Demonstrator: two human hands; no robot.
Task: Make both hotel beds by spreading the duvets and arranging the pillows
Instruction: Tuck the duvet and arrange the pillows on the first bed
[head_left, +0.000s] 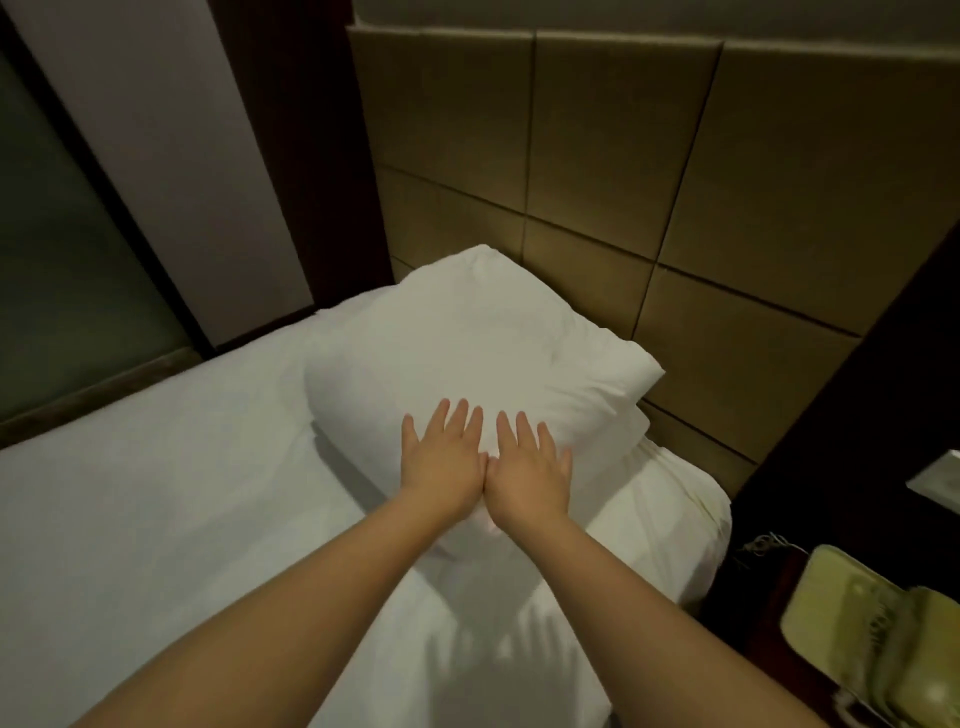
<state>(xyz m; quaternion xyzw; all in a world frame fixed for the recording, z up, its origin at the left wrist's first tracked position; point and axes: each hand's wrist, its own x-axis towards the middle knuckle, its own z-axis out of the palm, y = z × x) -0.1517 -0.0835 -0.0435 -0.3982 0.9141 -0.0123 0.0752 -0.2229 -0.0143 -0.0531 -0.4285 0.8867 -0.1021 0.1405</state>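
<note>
White pillow (467, 353) at frame centre, by the headboard (623, 156), is pressed by left hand (441, 460) and right hand (530, 470) with fingers flat and spread; a lopsided push could skew it rightward

Your bed (156, 493) fills the lower left of the view. It is covered in white linen that lies mostly smooth, with soft creases close to the pillow. At the head end one plump white pillow (467, 353) lies on it at an angle, its far corner up against the padded tan headboard (623, 182). A second white edge (641, 421) pokes out under the pillow's right corner; you cannot tell whether it is another pillow. The mattress corner (680, 514) shows gathered folds. Just beside it, a dark nightstand (779, 582) carries a pale telephone (872, 639).
</note>
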